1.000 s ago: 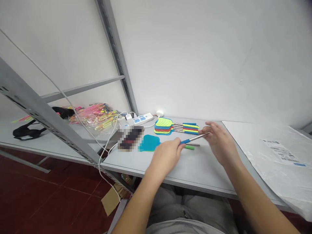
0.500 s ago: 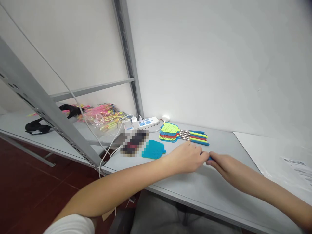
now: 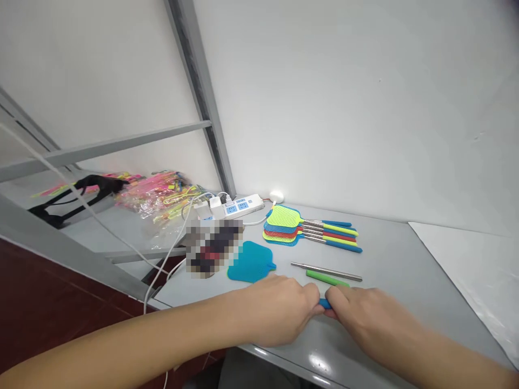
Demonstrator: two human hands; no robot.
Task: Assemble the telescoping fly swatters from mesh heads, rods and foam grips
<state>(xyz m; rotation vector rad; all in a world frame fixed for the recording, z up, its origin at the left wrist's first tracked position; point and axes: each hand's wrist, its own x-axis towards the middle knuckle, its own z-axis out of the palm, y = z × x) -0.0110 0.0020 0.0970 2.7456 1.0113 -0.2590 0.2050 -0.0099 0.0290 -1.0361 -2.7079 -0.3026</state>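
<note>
Between my two fists shows a short piece of a blue fly swatter handle (image 3: 325, 303). My left hand (image 3: 284, 308) is closed at its left end and my right hand (image 3: 367, 316) grips it from the right; the fingers hide the rest. Just beyond them on the table lie a loose metal telescopic rod (image 3: 326, 271) and a green handle (image 3: 326, 278), partly covered by my right hand. Left of these rests a blue swatter head (image 3: 252, 262). Farther back sits a stack of assembled fly swatters (image 3: 284, 217) in yellow-green, blue and red, handles pointing right.
A white power strip (image 3: 243, 206) with plugs and cables stands by the wall. A blurred-out dark item (image 3: 217, 248) lies left of the swatter head. Grey shelf posts (image 3: 203, 92), bagged colourful items (image 3: 158, 194) and a black strap (image 3: 97, 189) are at left; white sheeting (image 3: 458, 265) is at right.
Both hands have moved down and left in the view, toward the table's front edge, still together at the blue handle. The metal rod and green handle now show beyond them. The view has shifted.
</note>
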